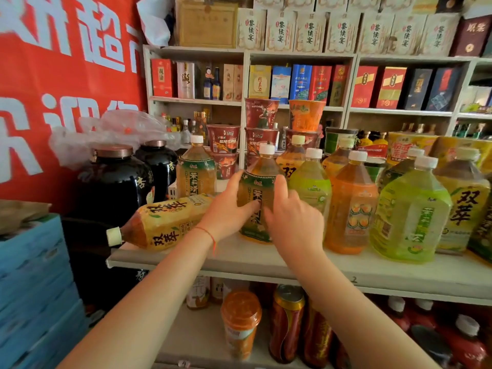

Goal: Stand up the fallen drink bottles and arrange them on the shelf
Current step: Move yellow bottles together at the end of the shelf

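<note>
Risk: tea bottle (257,198) between both hands stands upright near the shelf (266,258) front edge; a sideways shove could tip it onto the green bottle (310,182) just right of the right hand, knocking the row down.
Risk 2: fallen bottle (165,222) lies on its side just left of the left wrist, cap (114,236) poking past the shelf's left end; a bump from the left forearm could roll it off, my guess.
Left hand (230,209): reaches forward, palm against the tea bottle's left side, fingers curved round the label, thumb (249,207) across the front; holding it.
Right hand (290,217): reaches forward, back of hand to camera, fingers fairly straight and resting on the tea bottle's right side and front; touching more than gripping, can't tell how firm.
Arms: both forearms angle up from below, converging on the bottle; red string on left wrist.
Task things: one bottle upright in hands, one still down to the left of them; orange bottle (351,206) and others stand further right.
Stage: judged mid-placement, fallen bottle not yet done.
</note>
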A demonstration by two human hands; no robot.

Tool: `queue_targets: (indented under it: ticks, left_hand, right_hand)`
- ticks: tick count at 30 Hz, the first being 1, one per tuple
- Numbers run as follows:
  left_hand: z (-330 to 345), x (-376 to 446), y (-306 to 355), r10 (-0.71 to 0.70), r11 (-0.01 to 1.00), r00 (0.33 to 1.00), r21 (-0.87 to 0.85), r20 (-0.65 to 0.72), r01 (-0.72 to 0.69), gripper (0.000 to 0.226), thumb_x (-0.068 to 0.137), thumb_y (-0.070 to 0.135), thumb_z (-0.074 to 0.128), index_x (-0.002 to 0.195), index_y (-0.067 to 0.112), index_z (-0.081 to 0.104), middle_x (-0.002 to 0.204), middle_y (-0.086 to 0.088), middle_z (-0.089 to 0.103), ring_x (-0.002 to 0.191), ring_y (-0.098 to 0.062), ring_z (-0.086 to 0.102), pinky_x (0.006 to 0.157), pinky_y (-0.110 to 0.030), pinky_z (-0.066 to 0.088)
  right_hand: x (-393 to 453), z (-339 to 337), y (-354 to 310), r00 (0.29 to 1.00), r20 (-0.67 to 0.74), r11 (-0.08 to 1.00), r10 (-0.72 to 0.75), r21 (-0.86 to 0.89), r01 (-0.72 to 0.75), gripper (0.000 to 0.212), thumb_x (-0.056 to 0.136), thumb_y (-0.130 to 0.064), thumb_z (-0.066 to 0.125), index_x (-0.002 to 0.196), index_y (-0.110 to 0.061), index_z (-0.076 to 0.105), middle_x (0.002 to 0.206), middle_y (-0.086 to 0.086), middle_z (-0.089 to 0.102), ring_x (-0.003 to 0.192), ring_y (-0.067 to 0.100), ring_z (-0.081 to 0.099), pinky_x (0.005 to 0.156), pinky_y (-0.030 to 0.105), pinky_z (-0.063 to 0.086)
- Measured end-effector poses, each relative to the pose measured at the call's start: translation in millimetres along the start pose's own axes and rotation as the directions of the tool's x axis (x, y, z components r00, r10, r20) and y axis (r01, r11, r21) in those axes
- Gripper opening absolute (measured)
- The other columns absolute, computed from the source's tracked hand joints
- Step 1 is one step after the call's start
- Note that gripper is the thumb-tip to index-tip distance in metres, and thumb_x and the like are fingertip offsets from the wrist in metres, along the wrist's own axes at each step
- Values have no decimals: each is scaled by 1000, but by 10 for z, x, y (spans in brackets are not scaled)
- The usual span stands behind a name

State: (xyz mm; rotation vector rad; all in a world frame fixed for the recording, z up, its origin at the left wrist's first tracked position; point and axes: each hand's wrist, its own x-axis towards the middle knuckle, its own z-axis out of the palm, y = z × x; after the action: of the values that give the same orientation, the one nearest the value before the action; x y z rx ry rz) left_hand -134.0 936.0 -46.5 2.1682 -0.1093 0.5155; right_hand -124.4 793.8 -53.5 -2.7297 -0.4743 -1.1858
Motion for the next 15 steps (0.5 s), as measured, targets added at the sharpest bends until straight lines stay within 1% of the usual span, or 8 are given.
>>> queue_targets:
  ticks: [2, 4, 6, 8, 10, 12, 14, 15]
  left_hand:
    - [-156, -51, -24, 65, 988, 996, 142, -63, -55, 52, 101, 39, 56, 150, 31, 41, 123, 9, 59, 118, -13, 54, 103, -33, 44]
    - [-406, -112, -150, 186, 922, 974, 366, -133, -126, 32, 100, 46, 50, 124, 31, 66, 116, 9, 66, 112, -15, 58, 100, -41, 48]
    - [-716, -166, -308, 239, 825, 958, 554, -156, -115, 33, 98, 53, 47, 109, 32, 72, 111, 9, 69, 108, -16, 58, 96, -39, 46]
    - [-1044, -193, -457, 117, 759, 988, 651, -102, -23, 43, 96, 62, 44, 116, 32, 69, 116, 8, 67, 110, -18, 58, 97, -41, 47]
    - [-1348, -202, -581, -102, 744, 994, 667, 43, 48, 55, 96, 70, 37, 131, 35, 60, 127, 10, 63, 115, -16, 58, 97, -36, 47]
    - [-1572, -237, -685, -236, 861, 944, 500, 232, 92, 60, 97, 71, 30, 142, 36, 49, 134, 16, 54, 124, -8, 52, 98, -26, 39]
    - [-1674, -279, -853, -220, 976, 906, 89, 362, 201, 54, 99, 64, 28, 139, 37, 52, 132, 20, 58, 115, 15, 50, 98, -9, 31]
    - [-1679, -296, -940, -212, 951, 900, -133, 382, 281, 48, 101, 60, 29, 130, 36, 58, 127, 14, 66, 107, 19, 55, 100, -7, 34]
  right_hand:
    - [-16, -4, -21, 995, -99, 991, -32, 127, 45, 47, 100, -31, 57, 140, -11, 43, 92, 4, 64, 61, 20, 63, 43, 30, 49]
    - [-62, 28, -134, 986, -116, 962, -120, 231, 144, 35, 97, -30, 60, 126, -13, 53, 93, 3, 63, 62, 22, 63, 44, 32, 50]
    - [-100, 110, -300, 964, -79, 927, -253, 265, 265, 32, 93, -33, 65, 118, -15, 58, 95, 1, 61, 70, 22, 64, 49, 34, 51]
    - [-94, 203, -482, 937, -20, 892, -350, 297, 340, 43, 87, -40, 72, 121, -18, 59, 103, 0, 60, 87, 22, 64, 63, 34, 54]
    - [-46, 258, -683, 908, 125, 869, -400, 364, 333, 67, 83, -54, 73, 137, -23, 49, 126, -1, 55, 115, 21, 55, 92, 38, 51]
    - [17, 287, -938, 873, 221, 860, -434, 389, 329, 88, 77, -63, 73, 149, -28, 36, 146, -3, 45, 134, 20, 40, 111, 42, 38]
    - [91, 329, -1167, 847, 253, 865, -468, 325, 381, 100, 74, -68, 73, 154, -30, 27, 155, -5, 36, 143, 20, 31, 119, 43, 27]
    - [127, 355, -1236, 838, 264, 867, -478, 297, 401, 104, 72, -71, 72, 155, -30, 25, 157, -5, 34, 144, 19, 29, 120, 42, 23]
